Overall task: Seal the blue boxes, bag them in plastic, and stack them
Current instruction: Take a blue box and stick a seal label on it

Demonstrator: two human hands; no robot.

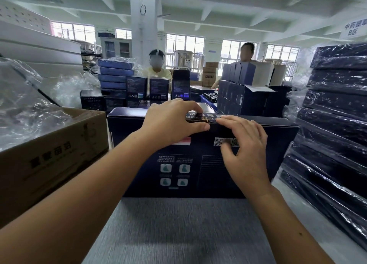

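Note:
A large dark blue box stands on edge on the grey table in front of me, its printed face with a barcode toward me. My left hand grips the box's top edge near the middle, fingers over the top and thumb on the near face, over a dark seal strip. My right hand is just to the right, its fingertips pressing on the same top edge, the thumb by the barcode. The far side of the box is hidden.
A brown cardboard carton holding crumpled plastic bags stands at my left. Bagged blue boxes are stacked high at my right. More blue boxes and two people sit across the table.

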